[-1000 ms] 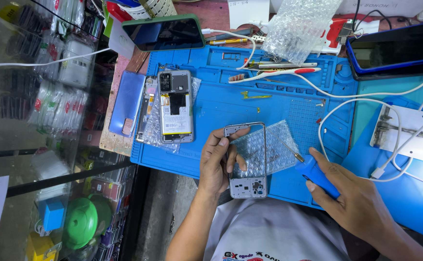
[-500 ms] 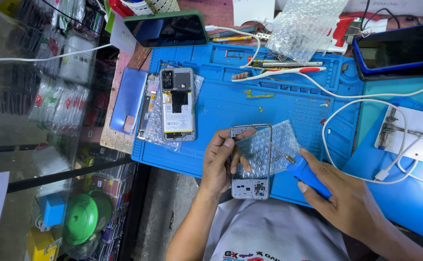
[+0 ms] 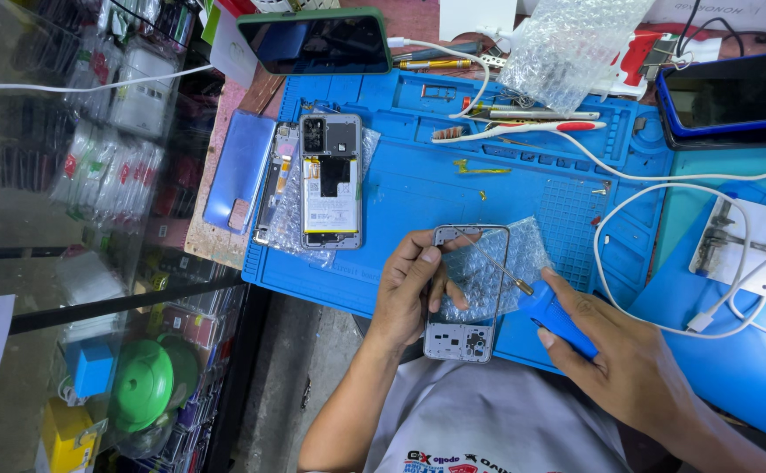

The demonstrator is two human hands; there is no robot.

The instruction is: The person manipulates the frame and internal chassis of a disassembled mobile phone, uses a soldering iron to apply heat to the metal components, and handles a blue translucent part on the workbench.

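My left hand grips a silver phone frame by its left side, holding it over a piece of bubble wrap on the blue work mat. My right hand holds a blue-handled screwdriver, whose thin metal tip reaches into the frame's open middle. An opened phone with its battery and board showing lies on the mat to the upper left, on more bubble wrap.
A blue phone back cover lies left of the mat. A green-cased phone and a dark tablet sit at the far edge. White cables, tweezers, a toothbrush and bubble wrap clutter the back. A glass counter drops off left.
The screwdriver tip has moved further left into the phone frame. My left hand keeps its hold on the frame. The camera has shifted slightly.
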